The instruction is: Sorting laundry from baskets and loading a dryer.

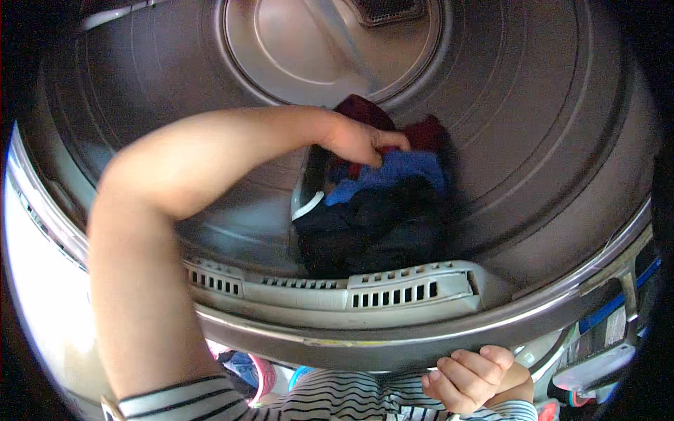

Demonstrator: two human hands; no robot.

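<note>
My left hand point(358, 144) reaches deep into a metal dryer drum point(505, 175), the arm bent at the elbow. Its thumb and fingers are closed on a blue garment point(411, 168). Dark red cloth point(361, 111) lies behind and beside the hand. Nearer to me, black clothing point(372, 224) is heaped at the drum's bottom, with a white strip point(307, 205) at its left. My right hand point(469, 379) is curled into a loose fist in front of the drum opening, close to my striped shirt. Nothing shows in it, though its palm is hidden.
A pale slotted vent cover point(411, 293) runs along the front lip inside the drum. The curved rim point(337, 342) crosses below it. Down at my front, a pink-rimmed basket point(263, 379) shows partly. On the right stands a metal frame with blue parts point(604, 313).
</note>
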